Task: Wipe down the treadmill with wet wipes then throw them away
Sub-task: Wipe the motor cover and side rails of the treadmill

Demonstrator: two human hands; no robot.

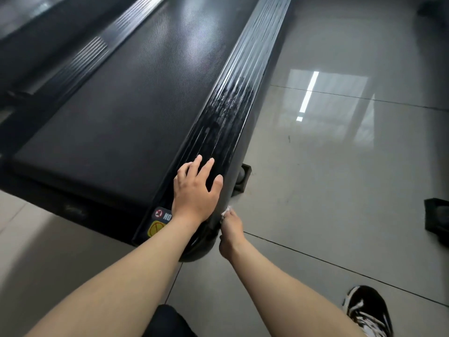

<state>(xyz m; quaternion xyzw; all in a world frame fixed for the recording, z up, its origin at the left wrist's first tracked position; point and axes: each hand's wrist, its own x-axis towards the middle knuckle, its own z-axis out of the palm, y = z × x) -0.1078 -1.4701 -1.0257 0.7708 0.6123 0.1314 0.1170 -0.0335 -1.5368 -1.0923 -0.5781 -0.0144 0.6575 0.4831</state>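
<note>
A black treadmill (pixel 126 113) stretches away from me, with its dark belt in the middle and a ribbed side rail (pixel 233 103) on the right showing wet streaks. My left hand (pixel 194 190) rests flat with spread fingers on the near end of that rail. My right hand (pixel 229 232) is lower, against the rail's outer side near the rear corner, and holds a white wet wipe (pixel 228 210); only a small edge of the wipe shows above the fingers.
Glossy grey floor tiles (pixel 340 166) lie to the right of the treadmill. A black foot of another machine (pixel 437 220) sits at the right edge. My black-and-white shoe (pixel 366 310) stands at the lower right. Another dark machine (pixel 36 32) lies at far left.
</note>
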